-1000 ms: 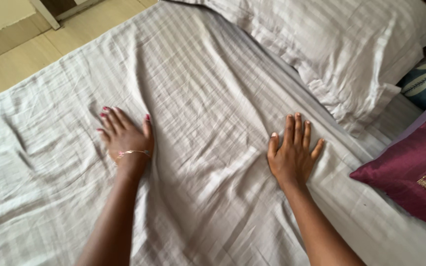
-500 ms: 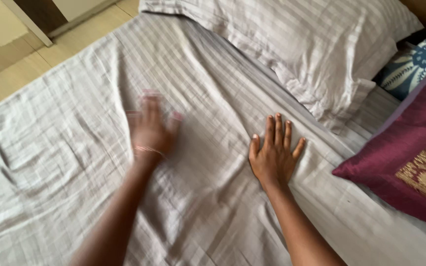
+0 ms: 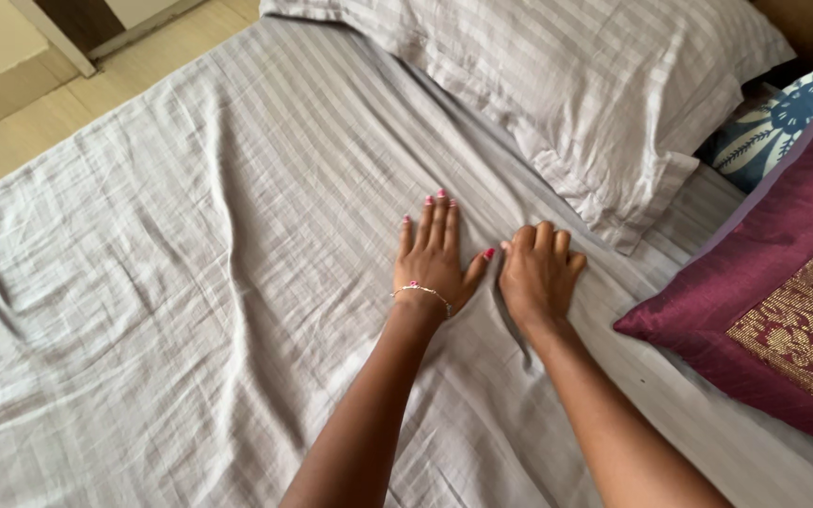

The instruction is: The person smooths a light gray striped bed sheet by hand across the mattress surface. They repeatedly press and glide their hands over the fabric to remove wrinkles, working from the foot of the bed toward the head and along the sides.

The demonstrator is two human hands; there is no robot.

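the left hand [image 3: 433,254] lies flat and spread on the striped grey bedsheet [image 3: 190,245], just below the matching pillow [image 3: 595,85]. the right hand [image 3: 538,273] sits beside it, thumbs nearly touching — its fingers curled, bunching a small fold of sheet. a maroon cushion [image 3: 773,320] lies right of the pillow's lower corner.

Thin wrist chain [image 3: 422,291] (pink-painted nails)

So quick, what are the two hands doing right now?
Left hand: open, flat on the striped bedsheet, holding nothing.
Right hand: fingers curled on the bedsheet; whether it pinches the cloth cannot be told.
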